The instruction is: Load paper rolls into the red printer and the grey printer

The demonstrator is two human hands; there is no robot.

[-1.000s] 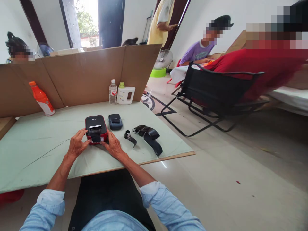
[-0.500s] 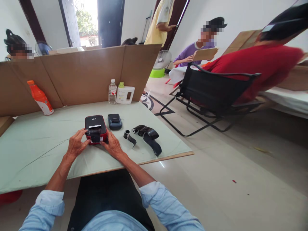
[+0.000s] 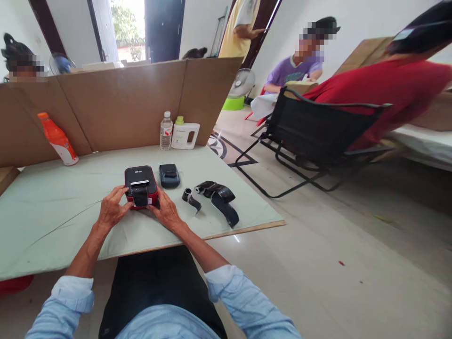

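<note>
A black and red device like a small label printer [image 3: 140, 176] sits on the pale green table [image 3: 70, 221], with a dark strip hanging over its near side. My left hand [image 3: 113, 207] grips its left side and my right hand [image 3: 165, 208] its right, thumbs at the front edge. Just beyond my right hand lies a smaller dark blue-black device [image 3: 169, 175]. To the right are a short curled black strip on a small core [image 3: 191, 200] and a larger loose roll of black ribbon [image 3: 219, 197], partly unrolled.
Along the upright cardboard panel [image 3: 123, 108] stand an orange bottle [image 3: 57, 139], a clear water bottle [image 3: 166, 132] and a white jug [image 3: 184, 135]. A black folding chair [image 3: 321, 132] holds a person in red, right of the table. Other people sit or stand beyond.
The view has tilted slightly. My hands stay on the printer-like device. In the background, the person in purple has lowered a piece of cardboard.
</note>
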